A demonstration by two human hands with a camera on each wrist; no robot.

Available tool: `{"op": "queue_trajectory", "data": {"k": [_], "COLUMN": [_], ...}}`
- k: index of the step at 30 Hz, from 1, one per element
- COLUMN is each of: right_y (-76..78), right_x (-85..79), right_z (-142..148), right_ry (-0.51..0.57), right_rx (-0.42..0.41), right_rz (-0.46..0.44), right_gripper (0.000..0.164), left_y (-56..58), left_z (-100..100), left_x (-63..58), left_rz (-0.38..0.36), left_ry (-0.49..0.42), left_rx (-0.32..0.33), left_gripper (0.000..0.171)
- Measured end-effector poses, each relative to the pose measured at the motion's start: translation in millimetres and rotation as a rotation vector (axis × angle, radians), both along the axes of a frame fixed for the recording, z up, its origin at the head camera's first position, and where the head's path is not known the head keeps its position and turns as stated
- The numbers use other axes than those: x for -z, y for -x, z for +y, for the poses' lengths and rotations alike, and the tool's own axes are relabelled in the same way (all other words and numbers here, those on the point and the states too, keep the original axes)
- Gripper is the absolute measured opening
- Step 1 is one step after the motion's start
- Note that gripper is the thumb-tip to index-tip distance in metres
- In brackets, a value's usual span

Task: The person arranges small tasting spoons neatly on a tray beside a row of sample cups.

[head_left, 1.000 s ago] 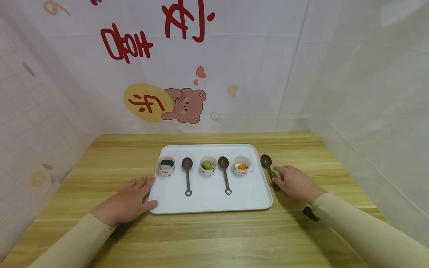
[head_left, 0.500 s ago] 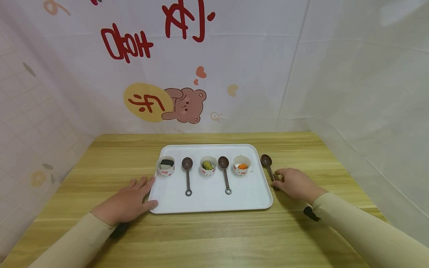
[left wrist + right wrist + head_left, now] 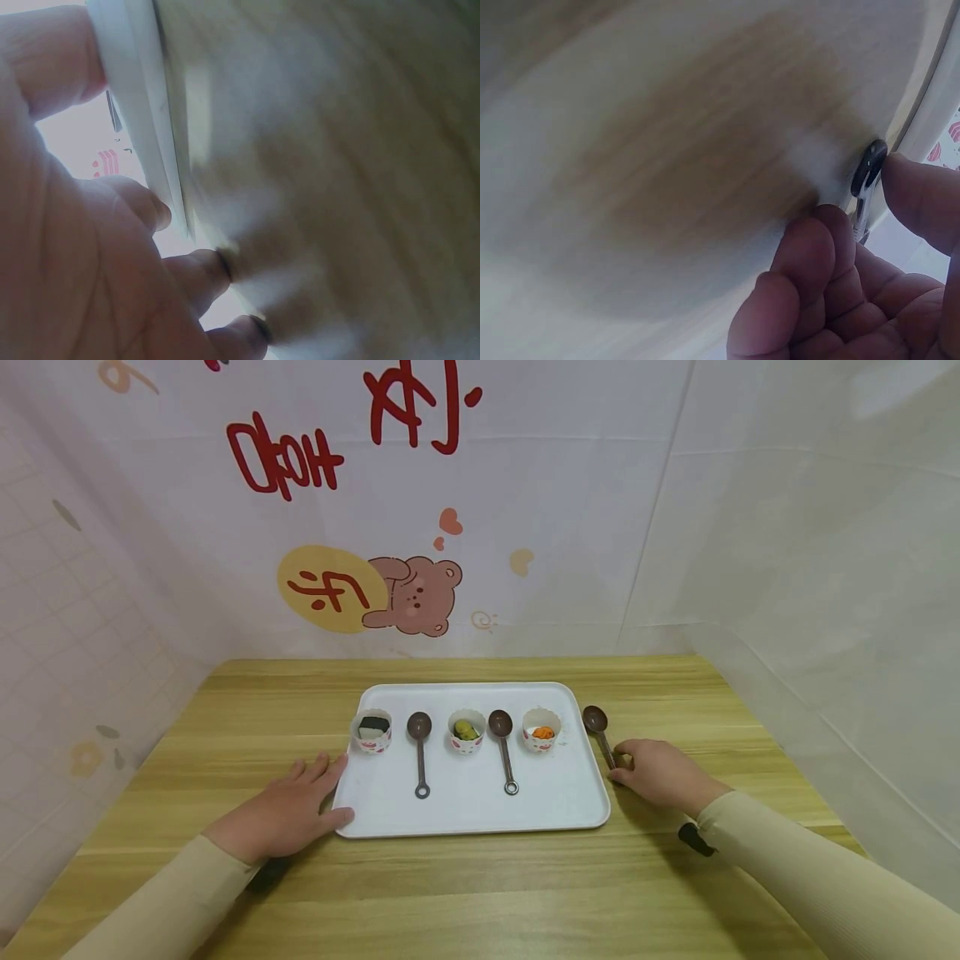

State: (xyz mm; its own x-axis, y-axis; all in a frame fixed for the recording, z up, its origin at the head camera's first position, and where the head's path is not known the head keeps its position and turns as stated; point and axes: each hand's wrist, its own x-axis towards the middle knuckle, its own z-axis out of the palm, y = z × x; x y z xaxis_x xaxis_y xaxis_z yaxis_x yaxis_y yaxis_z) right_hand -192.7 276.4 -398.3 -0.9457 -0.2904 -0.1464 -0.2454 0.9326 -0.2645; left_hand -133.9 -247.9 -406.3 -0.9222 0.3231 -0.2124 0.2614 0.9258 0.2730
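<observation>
My right hand (image 3: 660,772) pinches the handle of a brown measuring spoon (image 3: 596,720) on the table just right of the white tray (image 3: 450,822). In the right wrist view the thumb and curled fingers (image 3: 810,247) close on the dark ringed handle end (image 3: 869,166). My left hand (image 3: 281,817) lies spread at the tray's left edge, its thumb on the rim; in the left wrist view the fingers (image 3: 131,199) touch the white rim. Two more brown spoons (image 3: 419,727) (image 3: 500,724) lie on the tray, handles toward me.
Three patterned paper cups stand along the tray: one with a black-and-white piece (image 3: 372,743), one with green-yellow food (image 3: 467,745), one with something orange (image 3: 541,742). The wooden table (image 3: 480,893) ends at a printed white sheet (image 3: 570,635) behind, with pale sheets at both sides.
My right hand has lowered slightly along the spoon handle, fingers closing round its end, and the spoon has shifted a touch to the left. The left hand and tray stay put.
</observation>
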Motion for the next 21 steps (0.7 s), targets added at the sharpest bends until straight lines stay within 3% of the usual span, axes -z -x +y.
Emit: {"op": "queue_trajectory", "data": {"k": [21], "right_y": [0.3], "right_x": [4.4], "right_z": [-2.5], "right_ry": [0.003], "right_rx": [0.002], "right_rz": [0.016], "right_gripper": [0.025], "left_y": [-0.5], "left_z": [1.5], "left_x": [-1.7], "left_rz": [0.005], "left_ry": [0.003], "left_rx": [0.006], "left_gripper": [0.091]}}
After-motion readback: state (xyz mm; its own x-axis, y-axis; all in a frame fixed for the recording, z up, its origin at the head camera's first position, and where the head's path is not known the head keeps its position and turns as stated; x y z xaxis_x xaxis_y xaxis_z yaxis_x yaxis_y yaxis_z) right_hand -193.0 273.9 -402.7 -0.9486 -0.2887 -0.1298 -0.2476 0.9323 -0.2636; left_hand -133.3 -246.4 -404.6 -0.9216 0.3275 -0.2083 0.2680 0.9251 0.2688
